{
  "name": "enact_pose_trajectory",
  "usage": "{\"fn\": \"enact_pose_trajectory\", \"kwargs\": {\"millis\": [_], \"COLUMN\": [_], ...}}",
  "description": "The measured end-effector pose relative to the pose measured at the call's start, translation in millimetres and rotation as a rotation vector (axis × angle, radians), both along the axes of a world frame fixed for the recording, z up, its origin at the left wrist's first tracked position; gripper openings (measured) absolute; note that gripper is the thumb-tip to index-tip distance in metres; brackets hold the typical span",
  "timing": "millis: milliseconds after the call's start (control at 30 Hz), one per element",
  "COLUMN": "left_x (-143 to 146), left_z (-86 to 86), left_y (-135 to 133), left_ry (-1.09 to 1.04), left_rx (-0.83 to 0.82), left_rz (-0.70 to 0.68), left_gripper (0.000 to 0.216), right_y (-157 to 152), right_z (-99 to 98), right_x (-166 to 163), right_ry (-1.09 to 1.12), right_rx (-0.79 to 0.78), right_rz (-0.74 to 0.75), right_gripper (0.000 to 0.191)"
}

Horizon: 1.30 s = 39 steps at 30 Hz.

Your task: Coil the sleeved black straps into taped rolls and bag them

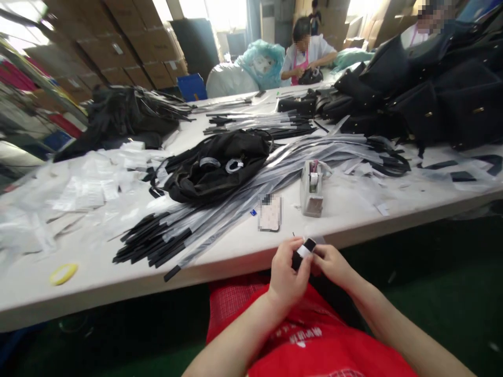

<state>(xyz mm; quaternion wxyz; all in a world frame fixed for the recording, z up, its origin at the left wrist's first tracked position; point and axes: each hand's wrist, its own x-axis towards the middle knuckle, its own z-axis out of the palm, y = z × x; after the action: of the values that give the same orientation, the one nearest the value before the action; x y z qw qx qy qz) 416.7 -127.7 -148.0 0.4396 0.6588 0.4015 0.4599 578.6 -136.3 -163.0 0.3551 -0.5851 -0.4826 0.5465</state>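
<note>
In the head view, my left hand (pixel 286 275) is closed round the end of a black strap (pixel 310 244), just off the table's front edge. A white band (pixel 304 252) wraps across the strap near its tip. My right hand (pixel 333 266) meets it from the right, thumb and fingers pinched at the strap's side. Its fingertips are partly hidden behind the strap. Beyond my hands stands a tape dispenser (pixel 313 191) with a roll in it. A pale pink-white card-like item (pixel 270 213), partly blurred, lies to the left of the dispenser.
Black straps in clear plastic sleeves (pixel 220 222) stretch diagonally over the white table (pixel 231 264). A black bag (pixel 220 167) lies upon them. White packets (pixel 84 183) spread at left, near a yellow ring (pixel 63 274). Black bags (pixel 432 99) pile up at right. A person (pixel 308 55) works across the table.
</note>
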Motion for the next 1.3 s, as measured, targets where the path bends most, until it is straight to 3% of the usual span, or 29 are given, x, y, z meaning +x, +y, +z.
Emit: {"fn": "enact_pose_trajectory", "kwargs": {"millis": [67,167,233,333,400,467,567,633,767,833,900,1067,1300], "left_x": [-11.1,-30.8,-45.0,-70.8,-90.7,-108.1,-118.1,-111.8,-79.7,-61.7,-48.2,-41.1,-39.2], "left_z": [0.9,4.2,9.4,25.2,40.9,57.7,76.3,80.0,62.2,43.6,23.8,-5.0,-4.9], "left_y": [11.2,32.4,51.4,92.2,128.0,166.9,214.2,226.7,210.0,200.9,201.5,229.4,260.0], "left_ry": [-0.008,0.014,0.072,0.222,0.336,0.455,0.686,0.773,0.789,0.903,1.06,1.244,1.36], "left_rx": [-0.058,-0.041,0.103,0.465,0.676,0.786,0.79,0.782,0.736,0.609,0.462,0.263,0.077], "left_rz": [0.07,0.164,0.228,0.335,0.403,0.487,0.494,0.459,0.206,0.07,0.019,0.173,0.249], "left_gripper": [0.023,0.024,0.026,0.033,0.036,0.036,0.034,0.036,0.038,0.035,0.034,0.035,0.034], "right_y": [-4.9,-8.6,-8.0,-7.5,-9.2,-11.7,-14.6,-16.2,-21.7,-25.9,-30.3,-41.5,-50.5], "right_z": [-6.2,-29.5,-46.7,-60.7,-60.4,-55.1,-45.9,-42.6,-44.0,-46.4,-48.9,-61.3,-75.7], "right_x": [8.7,21.9,27.2,28.4,25.9,22.5,18.4,17.3,19.2,22.1,26.1,35.9,40.2], "right_ry": [-0.04,-0.111,-0.121,-0.12,-0.11,-0.103,-0.115,-0.124,-0.132,-0.141,-0.145,-0.132,-0.1], "right_rx": [-0.043,-0.045,-0.056,-0.077,-0.082,-0.072,-0.039,-0.033,-0.055,-0.067,-0.083,-0.117,-0.147], "right_rz": [0.108,0.042,0.003,-0.001,0.015,0.027,0.03,0.019,-0.049,-0.061,-0.054,-0.076,-0.09], "right_gripper": [0.043,0.046,0.05,0.053,0.051,0.046,0.037,0.032,0.029,0.029,0.03,0.034,0.04]}}
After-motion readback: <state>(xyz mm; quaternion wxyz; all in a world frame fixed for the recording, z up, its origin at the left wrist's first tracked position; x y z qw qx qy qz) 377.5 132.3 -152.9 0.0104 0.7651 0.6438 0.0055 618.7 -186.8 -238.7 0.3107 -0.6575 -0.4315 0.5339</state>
